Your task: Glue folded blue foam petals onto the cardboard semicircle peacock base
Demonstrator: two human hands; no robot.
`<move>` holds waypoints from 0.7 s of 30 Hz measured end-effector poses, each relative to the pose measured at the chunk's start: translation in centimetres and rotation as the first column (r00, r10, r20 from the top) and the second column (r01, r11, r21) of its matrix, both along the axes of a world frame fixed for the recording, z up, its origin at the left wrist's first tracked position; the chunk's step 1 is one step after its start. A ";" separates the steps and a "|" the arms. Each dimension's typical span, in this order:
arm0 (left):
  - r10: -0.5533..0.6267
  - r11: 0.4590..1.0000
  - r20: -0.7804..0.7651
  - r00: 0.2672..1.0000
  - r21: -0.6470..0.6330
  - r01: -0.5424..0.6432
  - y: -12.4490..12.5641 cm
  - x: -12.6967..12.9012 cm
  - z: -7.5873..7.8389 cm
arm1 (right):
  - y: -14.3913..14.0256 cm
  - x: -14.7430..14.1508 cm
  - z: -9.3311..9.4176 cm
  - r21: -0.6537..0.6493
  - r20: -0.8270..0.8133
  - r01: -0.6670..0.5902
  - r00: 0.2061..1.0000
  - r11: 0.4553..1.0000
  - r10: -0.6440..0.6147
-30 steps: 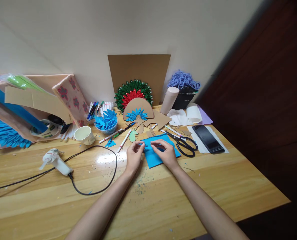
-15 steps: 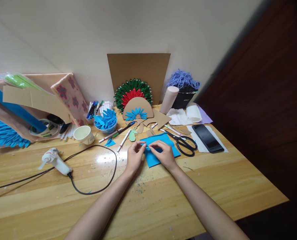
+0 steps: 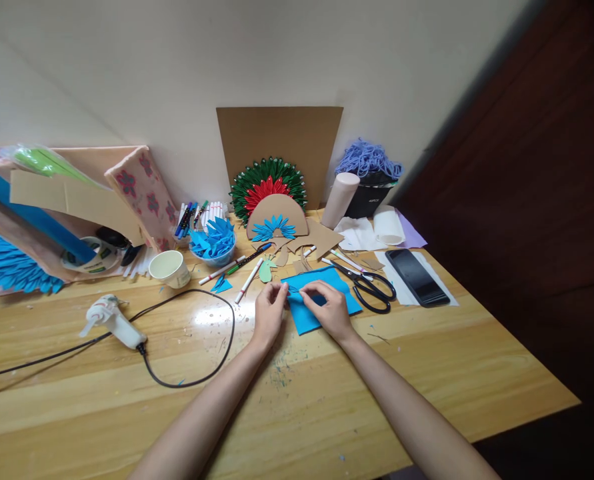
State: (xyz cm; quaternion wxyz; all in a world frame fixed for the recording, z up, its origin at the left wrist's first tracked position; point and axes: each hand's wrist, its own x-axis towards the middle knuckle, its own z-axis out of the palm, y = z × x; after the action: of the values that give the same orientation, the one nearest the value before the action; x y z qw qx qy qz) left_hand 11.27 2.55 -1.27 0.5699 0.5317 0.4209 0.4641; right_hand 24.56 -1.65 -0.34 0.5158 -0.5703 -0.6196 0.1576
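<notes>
My left hand and my right hand are close together, thumbs and forefingers pinched. Between their fingertips is a small folded blue piece, paper or foam; the fingers partly hide it. Beneath it lies a flat blue sheet, with my right hand over its middle. Black-handled scissors rest open at the sheet's right edge. Beyond the hands stands a rounded cardboard shape bearing a half ring of blue petals.
A glue gun with a looped black cord lies at left. Near it stand a paper cup and a bowl of blue pieces. Several markers and cardboard scraps lie behind the hands. A phone rests on white paper at right.
My fingertips have drawn slightly apart, and more of the small blue piece shows between them. The view has shifted a little; the other things stay put.
</notes>
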 end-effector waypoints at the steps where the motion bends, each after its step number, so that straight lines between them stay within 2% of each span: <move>1: -0.009 1.000 -0.014 1.000 0.008 0.009 0.0 0.0 0.0 | 0.0 0.0 0.0 -0.001 0.000 -0.005 1.000 1.000 0.005; 12: -0.004 1.000 -0.035 0.999 0.027 0.005 -0.2 0.0 0.0 | 0.0 -0.3 0.0 -0.027 -0.084 -0.041 0.996 0.999 0.039; 17: 0.011 0.999 -0.067 0.998 0.033 -0.009 -0.1 -0.1 -0.2 | 0.2 -0.4 -0.5 -0.110 -0.204 -0.054 0.978 0.992 0.031; 21: 0.025 1.000 -0.034 0.999 0.014 -0.024 0.0 -0.1 -0.2 | 0.6 -0.1 -1.2 -0.196 -0.369 -0.127 0.928 0.972 0.047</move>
State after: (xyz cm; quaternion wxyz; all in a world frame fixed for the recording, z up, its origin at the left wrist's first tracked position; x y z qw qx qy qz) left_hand 11.15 2.51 -1.46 0.5533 0.5381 0.4339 0.4648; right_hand 24.45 -1.09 -1.57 0.5481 -0.5563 -0.5180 0.3491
